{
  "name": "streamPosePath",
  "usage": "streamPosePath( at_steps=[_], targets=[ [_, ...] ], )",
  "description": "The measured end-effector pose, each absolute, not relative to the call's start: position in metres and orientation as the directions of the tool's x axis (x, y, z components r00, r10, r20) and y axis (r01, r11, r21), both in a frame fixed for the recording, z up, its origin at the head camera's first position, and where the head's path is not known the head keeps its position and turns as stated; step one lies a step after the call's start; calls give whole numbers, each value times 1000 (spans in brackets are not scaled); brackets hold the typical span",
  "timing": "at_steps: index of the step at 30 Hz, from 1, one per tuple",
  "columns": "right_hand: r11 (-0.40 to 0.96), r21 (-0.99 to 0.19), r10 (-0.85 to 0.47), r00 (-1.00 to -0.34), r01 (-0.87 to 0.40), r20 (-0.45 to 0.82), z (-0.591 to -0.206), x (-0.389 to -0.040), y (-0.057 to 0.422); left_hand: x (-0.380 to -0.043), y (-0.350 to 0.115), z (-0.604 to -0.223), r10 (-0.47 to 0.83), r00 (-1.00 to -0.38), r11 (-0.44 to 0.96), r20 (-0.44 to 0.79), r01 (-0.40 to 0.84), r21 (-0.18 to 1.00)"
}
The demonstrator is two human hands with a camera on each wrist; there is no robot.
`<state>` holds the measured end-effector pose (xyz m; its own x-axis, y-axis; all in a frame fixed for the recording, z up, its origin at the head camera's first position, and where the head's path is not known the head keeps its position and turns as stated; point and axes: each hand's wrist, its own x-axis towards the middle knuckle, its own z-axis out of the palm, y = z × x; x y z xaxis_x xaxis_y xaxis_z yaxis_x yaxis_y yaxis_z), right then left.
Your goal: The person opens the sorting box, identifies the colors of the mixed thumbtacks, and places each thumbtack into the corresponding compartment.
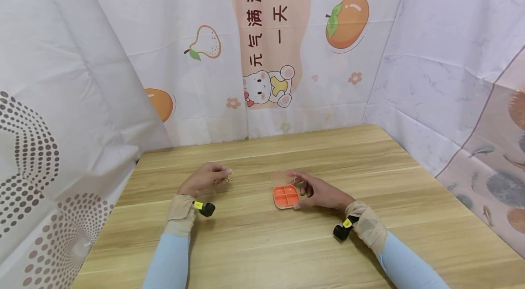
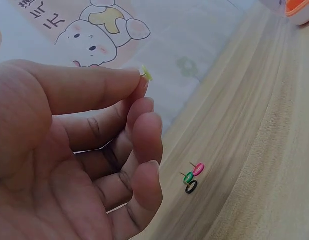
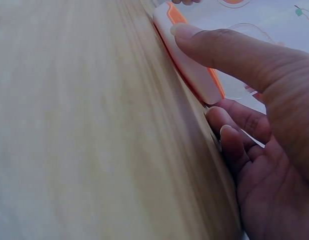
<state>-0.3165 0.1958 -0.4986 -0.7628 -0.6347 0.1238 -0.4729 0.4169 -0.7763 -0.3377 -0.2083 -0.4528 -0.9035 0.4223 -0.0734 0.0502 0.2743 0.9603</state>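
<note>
My left hand pinches a yellow thumbtack by its pin between thumb and index finger; the other fingers are loosely bent. On the table below it lie a pink thumbtack, a green thumbtack and a black thumbtack, points up. To the right stands a small pale box with an orange four-part inside, its clear lid raised at the back. My right hand holds this box by its right end, thumb at the near rim and fingers behind.
All of this is on a wood-grain table. Behind it hangs a printed curtain, and another curtain closes off the right side. A small black camera is strapped to the right wrist.
</note>
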Motion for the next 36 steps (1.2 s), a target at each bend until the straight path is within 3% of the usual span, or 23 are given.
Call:
streamPosePath(
  at_steps=[36],
  targets=[
    [432, -774, -634, -766, -463, 104, -497, -315, 197, -333, -183, -451, 466, -881, 316, -82, 79, 946]
  ],
)
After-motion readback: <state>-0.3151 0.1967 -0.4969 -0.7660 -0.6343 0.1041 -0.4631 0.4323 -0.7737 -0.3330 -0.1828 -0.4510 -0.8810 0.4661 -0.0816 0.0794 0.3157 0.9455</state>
